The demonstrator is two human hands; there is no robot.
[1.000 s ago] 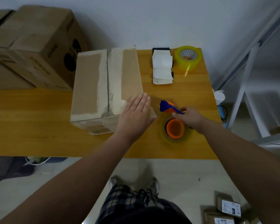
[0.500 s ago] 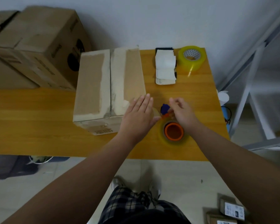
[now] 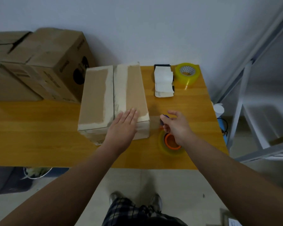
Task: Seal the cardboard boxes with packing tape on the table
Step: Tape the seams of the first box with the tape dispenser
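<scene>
A cardboard box (image 3: 103, 95) with its flaps closed lies in the middle of the wooden table (image 3: 39, 136). Pale tape residue runs along its centre seam. My left hand (image 3: 122, 126) rests flat on the near right corner of the box top, fingers straight. Just right of the box stands a tape dispenser (image 3: 169, 143) with an orange core and a clear roll. My right hand (image 3: 178, 128) is over it, fingers curled round its blue handle (image 3: 164, 117), of which only the tip shows.
A yellowish tape roll (image 3: 187, 73) and a stack of white papers (image 3: 163, 84) lie at the table's far right. Large cardboard boxes (image 3: 39, 62) stand at the back left. A metal rack (image 3: 245, 88) stands right of the table.
My right hand moved from the right side of the blue handle to over it, now covering most of it. My left hand slid a little further onto the box top.
</scene>
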